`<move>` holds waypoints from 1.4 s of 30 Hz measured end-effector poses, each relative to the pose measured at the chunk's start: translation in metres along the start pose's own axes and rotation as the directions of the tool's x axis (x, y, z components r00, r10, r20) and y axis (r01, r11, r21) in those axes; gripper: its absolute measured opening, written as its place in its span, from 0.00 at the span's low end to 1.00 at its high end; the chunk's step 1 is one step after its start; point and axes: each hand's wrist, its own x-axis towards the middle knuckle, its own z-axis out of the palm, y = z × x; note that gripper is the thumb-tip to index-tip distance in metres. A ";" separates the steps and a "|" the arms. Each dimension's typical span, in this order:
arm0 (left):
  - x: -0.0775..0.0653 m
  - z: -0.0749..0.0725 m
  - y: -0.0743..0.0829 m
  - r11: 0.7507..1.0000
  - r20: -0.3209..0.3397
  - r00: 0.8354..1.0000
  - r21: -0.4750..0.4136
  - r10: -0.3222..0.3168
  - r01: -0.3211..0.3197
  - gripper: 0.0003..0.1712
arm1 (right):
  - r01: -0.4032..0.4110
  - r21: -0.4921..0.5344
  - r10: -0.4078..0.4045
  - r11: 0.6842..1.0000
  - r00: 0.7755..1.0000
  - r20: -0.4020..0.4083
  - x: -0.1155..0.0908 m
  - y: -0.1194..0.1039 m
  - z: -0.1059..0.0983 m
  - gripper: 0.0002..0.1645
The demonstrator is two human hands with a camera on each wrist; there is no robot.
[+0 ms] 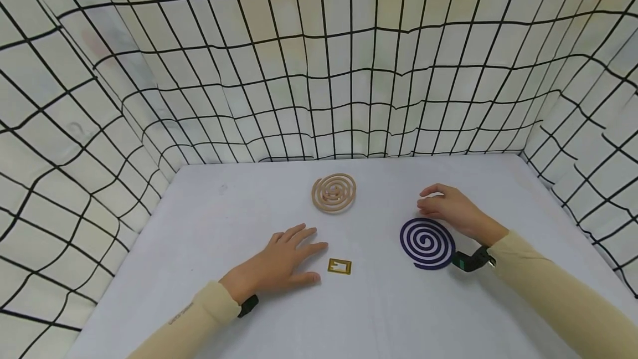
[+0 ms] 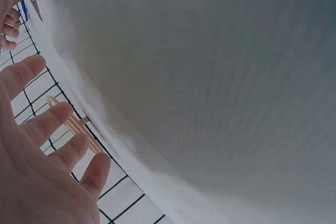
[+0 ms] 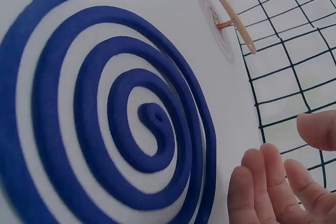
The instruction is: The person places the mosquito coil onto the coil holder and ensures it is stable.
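Note:
A dark blue-purple mosquito coil (image 1: 425,240) lies flat on the white table at the right. In the right wrist view its rings (image 3: 86,93) fill the left side. My right hand (image 1: 451,208) hovers just beyond it, fingers loosely bent and holding nothing. My left hand (image 1: 279,262) is spread with straight fingers, left of a small gold metal coil stand (image 1: 331,266). Nothing is in that hand. Farther back, a tan mosquito coil (image 1: 335,195) sits raised above the table on a similar stand (image 3: 226,24), as the right wrist view shows.
The white table (image 1: 199,204) runs back to a pale wall covered with a black grid (image 1: 349,71). Similar gridded walls close in the left and right sides. Each wrist carries a dark strapped device (image 1: 471,260).

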 end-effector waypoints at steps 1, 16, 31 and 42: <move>-0.001 0.001 0.001 1.000 -0.002 1.000 -0.004 0.010 -0.010 0.37 | 0.004 -0.019 -0.004 1.000 1.000 -0.006 -0.003 0.001 -0.001 0.36; -0.003 0.000 0.004 0.994 0.038 0.993 -0.021 0.110 -0.109 0.32 | -0.025 -0.354 -0.025 0.935 0.990 -0.138 -0.024 0.012 -0.006 0.31; -0.007 0.002 0.003 0.989 0.055 0.991 0.077 0.119 -0.123 0.39 | -0.044 -0.384 0.009 0.922 0.996 -0.092 -0.035 0.021 -0.006 0.34; -0.005 0.003 0.005 0.989 0.061 0.993 0.106 0.099 -0.105 0.44 | -0.046 -0.423 0.010 0.905 0.996 -0.088 -0.030 0.020 0.002 0.38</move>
